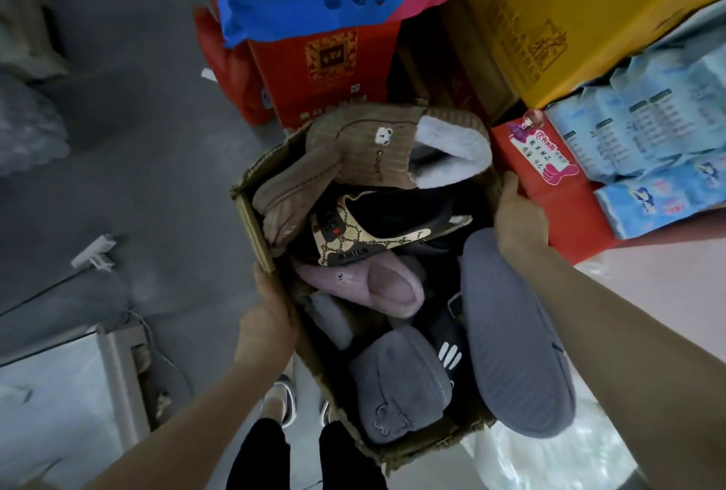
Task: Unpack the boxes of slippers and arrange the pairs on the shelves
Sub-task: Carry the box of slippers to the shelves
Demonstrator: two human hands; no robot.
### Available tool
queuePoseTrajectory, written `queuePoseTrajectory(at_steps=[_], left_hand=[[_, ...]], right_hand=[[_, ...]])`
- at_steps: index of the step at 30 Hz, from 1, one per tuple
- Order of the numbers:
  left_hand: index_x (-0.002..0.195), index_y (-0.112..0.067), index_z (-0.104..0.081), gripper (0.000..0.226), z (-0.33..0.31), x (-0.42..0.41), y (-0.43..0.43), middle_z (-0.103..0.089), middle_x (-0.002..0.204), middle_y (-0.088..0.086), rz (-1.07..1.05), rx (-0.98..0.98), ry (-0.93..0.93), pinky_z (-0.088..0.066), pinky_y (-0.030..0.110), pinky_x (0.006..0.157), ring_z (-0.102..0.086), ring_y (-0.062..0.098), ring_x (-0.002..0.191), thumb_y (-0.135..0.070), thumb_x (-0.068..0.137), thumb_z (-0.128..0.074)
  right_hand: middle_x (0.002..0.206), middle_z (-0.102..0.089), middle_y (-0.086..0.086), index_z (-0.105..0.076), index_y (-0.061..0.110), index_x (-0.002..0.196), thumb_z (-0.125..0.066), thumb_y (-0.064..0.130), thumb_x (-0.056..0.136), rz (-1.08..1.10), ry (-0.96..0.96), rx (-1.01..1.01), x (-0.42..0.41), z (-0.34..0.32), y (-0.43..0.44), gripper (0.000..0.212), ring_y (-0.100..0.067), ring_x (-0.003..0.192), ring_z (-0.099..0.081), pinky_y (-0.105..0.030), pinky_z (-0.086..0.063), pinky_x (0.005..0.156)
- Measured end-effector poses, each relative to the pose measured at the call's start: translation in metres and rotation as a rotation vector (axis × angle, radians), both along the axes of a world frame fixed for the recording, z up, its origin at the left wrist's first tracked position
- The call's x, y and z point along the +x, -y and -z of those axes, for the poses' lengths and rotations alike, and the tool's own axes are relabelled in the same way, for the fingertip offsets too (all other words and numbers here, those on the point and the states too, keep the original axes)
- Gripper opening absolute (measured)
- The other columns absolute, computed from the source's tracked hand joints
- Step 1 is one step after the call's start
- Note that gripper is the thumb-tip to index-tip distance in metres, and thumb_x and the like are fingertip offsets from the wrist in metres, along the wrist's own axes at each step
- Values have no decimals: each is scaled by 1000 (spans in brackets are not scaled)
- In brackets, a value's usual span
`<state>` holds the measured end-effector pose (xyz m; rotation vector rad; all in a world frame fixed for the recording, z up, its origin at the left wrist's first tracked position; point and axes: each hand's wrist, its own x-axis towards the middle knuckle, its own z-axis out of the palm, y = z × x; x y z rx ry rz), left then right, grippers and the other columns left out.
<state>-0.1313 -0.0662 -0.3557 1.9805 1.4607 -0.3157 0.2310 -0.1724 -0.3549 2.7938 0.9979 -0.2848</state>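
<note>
Grip: your left hand (271, 322) and right hand (518, 214) clasp opposite walls of the cardboard box (255, 230), held between them. Contents: slippers heaped; brown slipper (353, 151) at 12 o'clock, nearer your right hand.

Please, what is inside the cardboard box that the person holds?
The cardboard box holds loose slippers: brown slippers, a patterned slipper, a pink slipper and grey slippers. They cover the bottom, so anything underneath is hidden.
</note>
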Motion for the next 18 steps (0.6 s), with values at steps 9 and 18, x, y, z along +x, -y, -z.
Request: queuePoseTrajectory(at_steps=[9, 18], left_hand=[[155, -15, 1, 79, 1, -16, -61, -66, 87, 30, 40, 175, 57, -45, 47, 69, -63, 47, 77, -10, 93, -49], [153, -22, -20, 71, 15, -26, -64, -66, 92, 28, 1, 195, 39, -48, 46, 70, -62, 48, 83, -24, 92, -56]], right_hand=[[89, -66, -29, -45, 6, 125, -58, 2, 84, 59, -126, 69, -22, 3, 28, 43, -49, 80, -64, -44, -45, 65], [107, -64, -33, -51, 15, 132, -60, 23, 91, 205, -221, 160, -24, 13, 28, 43, -54, 96, -59, -45, -44, 79]])
